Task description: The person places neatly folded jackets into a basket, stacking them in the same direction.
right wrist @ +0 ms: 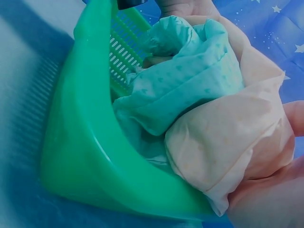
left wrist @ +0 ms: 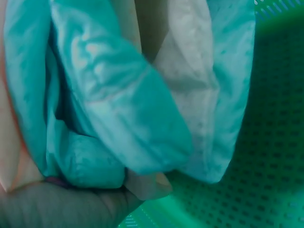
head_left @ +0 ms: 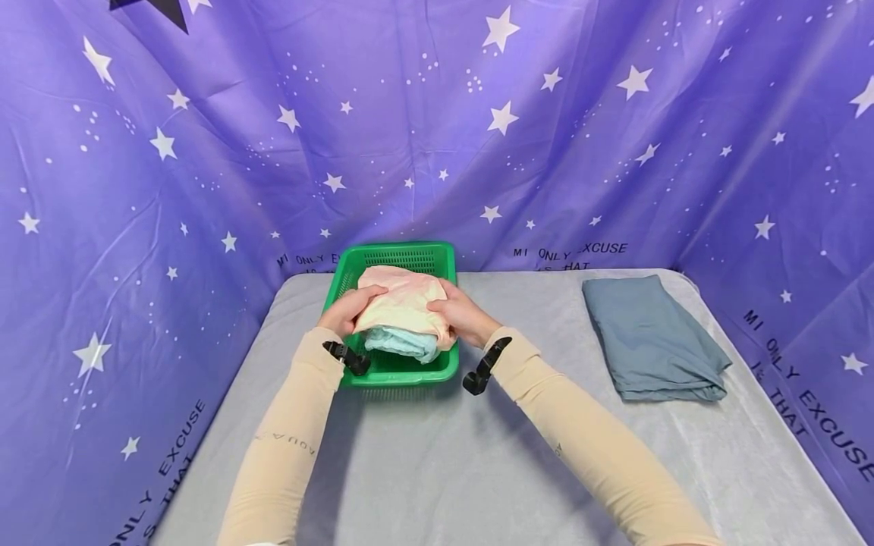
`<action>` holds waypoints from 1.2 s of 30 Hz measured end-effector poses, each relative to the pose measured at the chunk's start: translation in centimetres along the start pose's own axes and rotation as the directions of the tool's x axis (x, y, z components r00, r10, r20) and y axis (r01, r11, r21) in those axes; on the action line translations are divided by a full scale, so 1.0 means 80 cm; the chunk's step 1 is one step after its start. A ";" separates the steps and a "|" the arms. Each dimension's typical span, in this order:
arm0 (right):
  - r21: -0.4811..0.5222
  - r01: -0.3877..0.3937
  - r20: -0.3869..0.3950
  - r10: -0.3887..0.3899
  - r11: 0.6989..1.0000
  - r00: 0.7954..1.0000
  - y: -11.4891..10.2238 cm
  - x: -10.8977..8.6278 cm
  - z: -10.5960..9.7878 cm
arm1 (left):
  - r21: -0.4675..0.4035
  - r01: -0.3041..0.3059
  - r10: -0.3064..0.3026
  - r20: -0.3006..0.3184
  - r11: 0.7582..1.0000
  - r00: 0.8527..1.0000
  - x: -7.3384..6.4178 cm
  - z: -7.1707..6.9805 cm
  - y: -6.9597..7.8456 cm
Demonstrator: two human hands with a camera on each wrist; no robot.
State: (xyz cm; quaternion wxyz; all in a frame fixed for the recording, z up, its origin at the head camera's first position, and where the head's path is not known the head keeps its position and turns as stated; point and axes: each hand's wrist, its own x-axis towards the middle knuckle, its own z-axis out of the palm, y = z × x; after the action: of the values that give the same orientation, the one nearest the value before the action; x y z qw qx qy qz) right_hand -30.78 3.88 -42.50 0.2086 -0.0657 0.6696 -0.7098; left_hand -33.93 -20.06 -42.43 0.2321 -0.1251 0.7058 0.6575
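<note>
Over the green plastic basket (head_left: 403, 378), both hands hold a folded bundle of cloth. Its upper layer is a pale peach cloth (head_left: 399, 303); a teal cloth (head_left: 401, 343) shows underneath. My left hand (head_left: 347, 307) grips the left side, thumb on top. On the right side, my right hand (head_left: 466, 311) holds the bundle the same way. In the left wrist view, the teal cloth (left wrist: 137, 118) hangs in loose folds above the left hand (left wrist: 71, 204). The right wrist view has the peach cloth (right wrist: 213, 137) wrapped beside the teal layer, close to the basket's rim (right wrist: 95, 118).
A folded grey-blue cloth (head_left: 649, 337) lies on the right part of the table. The table (head_left: 437, 462) has a light grey cover. A purple curtain (head_left: 410, 114) with white stars hangs behind and along both sides, close to the basket's far edge.
</note>
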 end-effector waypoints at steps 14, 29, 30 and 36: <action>-0.025 0.012 0.022 -0.011 1.000 1.000 0.005 -0.004 0.018 | 0.071 0.026 -0.026 0.003 0.997 1.000 -0.009 -0.009 -0.005; -0.243 -0.088 -0.086 0.069 0.966 0.994 0.006 -0.014 0.038 | 0.209 0.026 -0.024 -0.011 0.978 1.000 -0.008 -0.006 -0.002; -0.253 -0.094 -0.085 0.075 0.963 0.994 0.006 -0.015 0.039 | 0.232 0.022 -0.020 -0.011 0.973 1.000 -0.008 -0.006 -0.002; -0.321 -0.130 -0.067 0.114 0.938 0.991 0.002 -0.019 0.043 | 0.313 0.020 -0.021 -0.002 0.950 1.000 -0.008 -0.006 -0.003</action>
State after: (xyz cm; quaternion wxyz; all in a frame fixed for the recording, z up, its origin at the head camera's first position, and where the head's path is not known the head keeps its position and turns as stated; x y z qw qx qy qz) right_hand -28.10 1.28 -42.08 0.2226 -0.0404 0.7848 -0.5770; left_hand -33.31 -20.62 -42.31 0.2564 -0.0937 0.7995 0.5351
